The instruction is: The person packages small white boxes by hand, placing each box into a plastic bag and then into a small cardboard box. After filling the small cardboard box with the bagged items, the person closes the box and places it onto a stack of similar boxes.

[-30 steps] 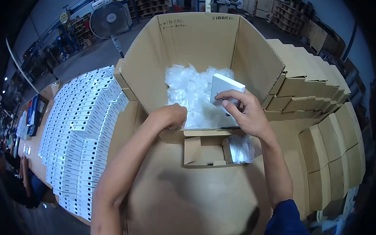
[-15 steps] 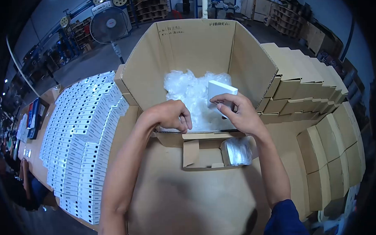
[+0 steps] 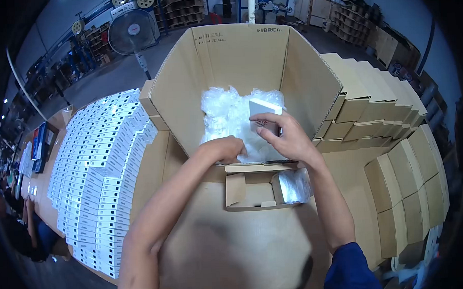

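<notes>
My right hand (image 3: 287, 137) grips a small white box (image 3: 262, 111) and holds it tilted over the crumpled clear plastic (image 3: 225, 116) inside a large open cardboard carton (image 3: 238, 57). My left hand (image 3: 224, 149) reaches over the carton's near edge, its fingers curled on the plastic just left of the white box. In front of both hands a small open brown box (image 3: 248, 190) holds a clear plastic packet (image 3: 294, 185).
Rows of many small white boxes (image 3: 102, 164) cover the table on the left. Stacks of folded brown boxes (image 3: 389, 139) stand on the right. A standing fan (image 3: 128, 32) and shelving are behind the carton. A person sits at the far left (image 3: 20, 228).
My right hand has carried the white box left and lower into the carton. My left hand has shifted right toward it over the plastic.
</notes>
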The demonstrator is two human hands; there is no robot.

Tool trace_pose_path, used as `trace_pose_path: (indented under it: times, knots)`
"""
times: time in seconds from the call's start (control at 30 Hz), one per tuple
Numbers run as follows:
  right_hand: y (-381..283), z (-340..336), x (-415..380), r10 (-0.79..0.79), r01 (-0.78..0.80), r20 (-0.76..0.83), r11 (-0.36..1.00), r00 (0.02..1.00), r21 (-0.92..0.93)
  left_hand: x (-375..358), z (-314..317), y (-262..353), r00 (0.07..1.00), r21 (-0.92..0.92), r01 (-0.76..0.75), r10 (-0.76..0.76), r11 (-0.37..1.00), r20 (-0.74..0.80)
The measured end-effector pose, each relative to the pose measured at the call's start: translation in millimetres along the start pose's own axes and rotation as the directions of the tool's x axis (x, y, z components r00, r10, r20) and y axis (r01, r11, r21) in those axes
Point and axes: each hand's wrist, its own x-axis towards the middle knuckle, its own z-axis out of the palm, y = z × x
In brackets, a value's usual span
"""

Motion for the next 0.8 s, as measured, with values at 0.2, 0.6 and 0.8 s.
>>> trace_pose_path:
  times: [0.2,0.6,0.8]
  knots:
    - [12.2,1.4,2.9,-0.114,0.106,-0.045,0.982,0.992,-0.154,-21.5,-28.1,3.3,0.936,-0.414,-0.055,-0.097,0.909,-0.339]
    - [-46.2,-1.4,-30.5,-0.066,0.093,-0.245,0.99,0.967,0.103,-95.8,-37.6,58.9,0.505,-0.661,-0.729,-0.51,0.18,-0.696]
    - [-89.0,15.5,-107.9,-0.254,0.259,-0.46,0.964,0.851,-0.055,-173.2,-1.5,155.5,-0.013,0.239,-0.178,0.241,0.955,-0.97]
